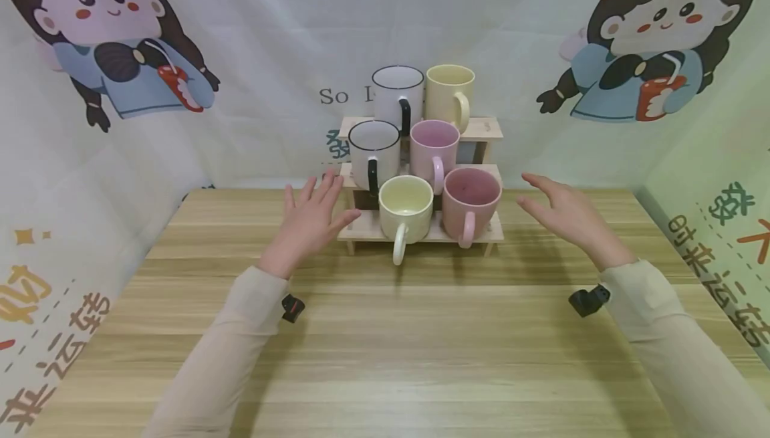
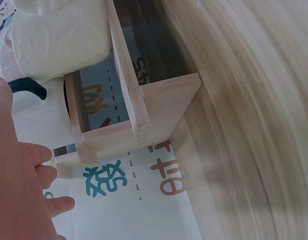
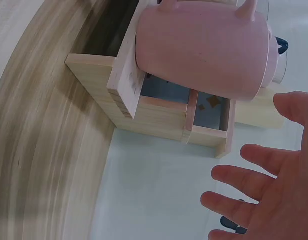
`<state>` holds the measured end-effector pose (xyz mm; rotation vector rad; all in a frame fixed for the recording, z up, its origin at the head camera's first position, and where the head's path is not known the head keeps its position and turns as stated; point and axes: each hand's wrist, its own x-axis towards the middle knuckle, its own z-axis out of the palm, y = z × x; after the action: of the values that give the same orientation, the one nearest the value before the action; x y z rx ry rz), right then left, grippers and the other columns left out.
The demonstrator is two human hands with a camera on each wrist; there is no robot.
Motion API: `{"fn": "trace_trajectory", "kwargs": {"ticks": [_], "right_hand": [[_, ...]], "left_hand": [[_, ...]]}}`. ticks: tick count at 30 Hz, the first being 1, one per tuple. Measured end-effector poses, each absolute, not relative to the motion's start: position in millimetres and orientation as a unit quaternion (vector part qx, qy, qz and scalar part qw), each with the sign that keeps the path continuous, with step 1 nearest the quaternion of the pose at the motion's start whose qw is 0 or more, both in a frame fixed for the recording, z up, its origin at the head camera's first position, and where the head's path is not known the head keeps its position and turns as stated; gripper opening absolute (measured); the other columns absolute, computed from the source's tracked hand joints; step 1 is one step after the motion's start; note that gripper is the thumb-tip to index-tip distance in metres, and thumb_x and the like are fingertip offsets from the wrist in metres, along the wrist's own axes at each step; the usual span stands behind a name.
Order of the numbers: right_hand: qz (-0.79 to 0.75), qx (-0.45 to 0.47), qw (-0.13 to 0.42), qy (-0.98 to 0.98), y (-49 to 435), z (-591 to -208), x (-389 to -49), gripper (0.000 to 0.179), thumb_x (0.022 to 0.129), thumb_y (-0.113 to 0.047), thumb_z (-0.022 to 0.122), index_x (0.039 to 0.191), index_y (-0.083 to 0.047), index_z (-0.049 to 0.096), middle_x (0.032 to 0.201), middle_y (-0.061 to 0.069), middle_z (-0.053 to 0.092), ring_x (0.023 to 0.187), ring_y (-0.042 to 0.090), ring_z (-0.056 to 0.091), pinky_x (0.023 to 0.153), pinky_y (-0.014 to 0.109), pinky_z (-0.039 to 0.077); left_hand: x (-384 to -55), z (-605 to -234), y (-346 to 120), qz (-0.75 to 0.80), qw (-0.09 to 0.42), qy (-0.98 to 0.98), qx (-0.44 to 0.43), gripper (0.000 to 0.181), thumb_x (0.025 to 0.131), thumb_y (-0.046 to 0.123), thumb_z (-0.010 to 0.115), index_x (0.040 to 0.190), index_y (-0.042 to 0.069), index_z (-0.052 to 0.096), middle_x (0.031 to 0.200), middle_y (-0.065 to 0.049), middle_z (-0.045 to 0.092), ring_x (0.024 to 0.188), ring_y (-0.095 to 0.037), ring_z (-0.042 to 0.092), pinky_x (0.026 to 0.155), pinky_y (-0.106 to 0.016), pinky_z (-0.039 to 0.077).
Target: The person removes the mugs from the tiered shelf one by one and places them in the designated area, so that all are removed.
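Note:
A three-step wooden rack (image 1: pixel 488 129) stands at the back of the table with several mugs on it. A cream mug (image 1: pixel 406 212) and a pink mug (image 1: pixel 470 202) sit on the lowest step. Above them are a white mug with a black handle (image 1: pixel 374 152) and a pale pink mug (image 1: pixel 433 150). The top step carries a white mug (image 1: pixel 397 95) and a cream mug (image 1: pixel 450 94). My left hand (image 1: pixel 313 217) hovers flat and open just left of the rack (image 2: pixel 144 110). My right hand (image 1: pixel 565 214) is open to the right of the rack (image 3: pixel 144 107), apart from the pink mug (image 3: pixel 204 47).
The wooden table (image 1: pixel 385 338) stretches toward me in front of the rack. Printed cloth walls with cartoon figures (image 1: pixel 114 37) close in the back and both sides. Small black cameras (image 1: pixel 588 300) are strapped at my wrists.

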<state>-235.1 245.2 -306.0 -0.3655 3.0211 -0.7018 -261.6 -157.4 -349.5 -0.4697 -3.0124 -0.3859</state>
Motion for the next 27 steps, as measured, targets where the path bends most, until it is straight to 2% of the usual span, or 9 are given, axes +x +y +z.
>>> {"fn": "trace_trajectory", "kwargs": {"ticks": [9,15,21,27], "right_hand": [[-0.236,-0.128,0.009,0.963,243.0,-303.4,-238.1,0.064,0.100,-0.042,0.041,0.149,-0.003,0.030,0.152,0.023,0.031,0.138,0.044,0.028,0.111,0.060,0.024],[-0.235,-0.112,0.001,0.966,241.4,-302.7,-240.9,0.065,0.099,-0.046,0.040,0.146,-0.003,0.034,0.142,0.027,0.045,0.130,0.046,0.040,0.104,0.062,0.033],[-0.224,-0.102,-0.002,0.969,236.0,-298.8,-246.0,0.061,0.099,-0.046,0.041,0.142,-0.002,0.041,0.134,0.027,0.053,0.122,0.044,0.049,0.098,0.060,0.041],[-0.221,-0.103,0.001,0.970,229.5,-295.0,-250.7,0.060,0.099,-0.046,0.041,0.138,-0.002,0.045,0.129,0.027,0.056,0.115,0.043,0.055,0.092,0.056,0.048]], "left_hand": [[-268.3,-353.0,-151.6,-0.117,0.034,-0.980,-0.154,0.079,0.095,0.062,0.032,0.154,0.013,0.013,0.161,-0.004,-0.001,0.147,-0.037,0.002,0.110,-0.062,-0.016],[-271.5,-352.4,-149.0,-0.119,0.036,-0.980,-0.152,0.077,0.096,0.059,0.036,0.154,0.013,0.014,0.161,-0.004,0.000,0.147,-0.037,0.003,0.111,-0.063,-0.014],[-276.7,-354.7,-148.4,-0.131,0.040,-0.979,-0.150,0.076,0.096,0.057,0.039,0.153,0.012,0.018,0.161,-0.005,0.003,0.147,-0.037,0.000,0.111,-0.065,-0.008],[-280.2,-355.8,-147.0,-0.132,0.036,-0.979,-0.149,0.076,0.096,0.057,0.039,0.153,0.012,0.018,0.161,-0.007,0.005,0.146,-0.038,-0.001,0.112,-0.068,0.004]]}}
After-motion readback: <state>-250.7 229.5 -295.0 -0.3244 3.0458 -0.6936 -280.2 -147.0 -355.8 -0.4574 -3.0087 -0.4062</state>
